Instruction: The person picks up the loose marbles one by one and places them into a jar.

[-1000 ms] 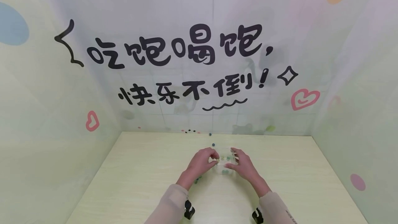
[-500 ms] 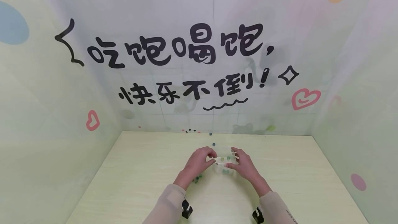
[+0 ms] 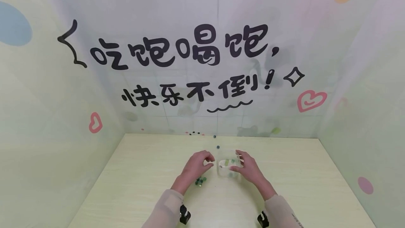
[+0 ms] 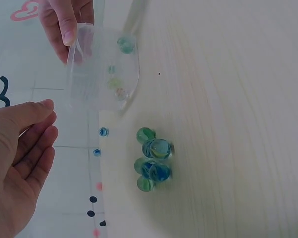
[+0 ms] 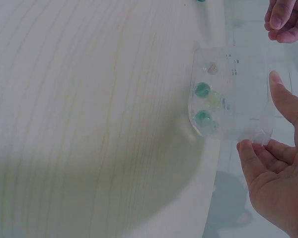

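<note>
A clear plastic container (image 3: pixel 223 173) stands on the table in the head view, with several green and pale marbles (image 5: pixel 202 90) inside. My right hand (image 3: pixel 250 170) grips its right side, thumb over the near rim and fingers behind the wall. My left hand (image 3: pixel 196 165) hovers just left of the container, its fingers loosely bent with nothing between them. Below that hand, a small cluster of green and blue glass marbles (image 4: pixel 154 158) lies on the table.
Two blue marbles (image 3: pixel 218 147) lie apart behind the container, one close to the back wall (image 3: pixel 177 122). The pale wooden table (image 3: pixel 284 171) is bounded by printed panels on three sides.
My left hand has moved left, away from the container, uncovering more of the marble cluster. My right hand keeps its grip on the container.
</note>
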{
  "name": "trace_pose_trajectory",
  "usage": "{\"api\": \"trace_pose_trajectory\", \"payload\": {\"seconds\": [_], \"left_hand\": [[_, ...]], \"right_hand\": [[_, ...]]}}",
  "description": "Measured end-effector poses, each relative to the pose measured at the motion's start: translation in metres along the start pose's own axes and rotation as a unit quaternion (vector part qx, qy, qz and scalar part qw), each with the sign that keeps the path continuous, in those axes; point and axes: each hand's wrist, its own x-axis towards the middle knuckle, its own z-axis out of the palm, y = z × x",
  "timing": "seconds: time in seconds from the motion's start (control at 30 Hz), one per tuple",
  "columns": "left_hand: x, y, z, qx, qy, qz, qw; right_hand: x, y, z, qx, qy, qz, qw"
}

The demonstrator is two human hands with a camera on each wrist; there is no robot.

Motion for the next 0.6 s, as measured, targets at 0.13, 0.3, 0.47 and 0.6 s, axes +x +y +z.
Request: {"api": "trace_pose_trajectory", "payload": {"seconds": [0.13, 0.3, 0.47, 0.6], "left_hand": [[-0.003, -0.004, -0.002, -0.004, 0.002, -0.006, 1.0], [-0.006, -0.012, -0.002, 0.001, 0.004, -0.01, 0.9999], [-0.008, -0.018, -0.001, 0.005, 0.003, -0.014, 0.9999], [-0.01, -0.021, -0.001, 0.004, 0.0, -0.021, 0.9998]], "right_hand": [[-0.002, -0.001, -0.001, 0.002, -0.002, -0.002, 1.0], [-0.003, -0.002, -0.002, 0.001, -0.004, -0.005, 1.0], [-0.003, -0.001, -0.001, 0.003, -0.005, -0.006, 1.0], [-0.003, -0.001, -0.002, 0.001, -0.005, -0.009, 0.9999]]}}
